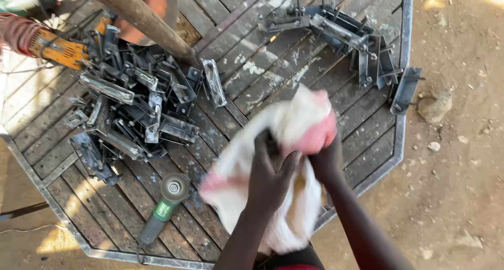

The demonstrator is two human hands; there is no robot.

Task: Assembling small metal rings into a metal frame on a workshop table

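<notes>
Your fingers on the left hand are curled tight into a white and pink cloth, bunching its middle, and your right hand clenches the same cloth just beside it, under a pink fold; the fingers of that hand are mostly hidden by the fabric, but the grip reads as closed on it. The cloth is blurred, so its edges cannot be made out exactly; it hangs in front of you between both hands, above the near right part of the worktop, a many-sided top of weathered wooden slats in a metal frame. On the slats to the left of your left hand lies a green-bodied angle grinder, disc end towards the middle of the worktop, apart from the cloth. Farther left and up sits a heap of dark metal brackets, piled on one another. A second, smaller row of similar brackets runs along the far right edge, one piece reaching past the frame. A thick wooden pole slants in from the top and meets the heap. At the upper left an orange power tool lies beside the heap. Bare earth with small stones surrounds the worktop on the right.
</notes>
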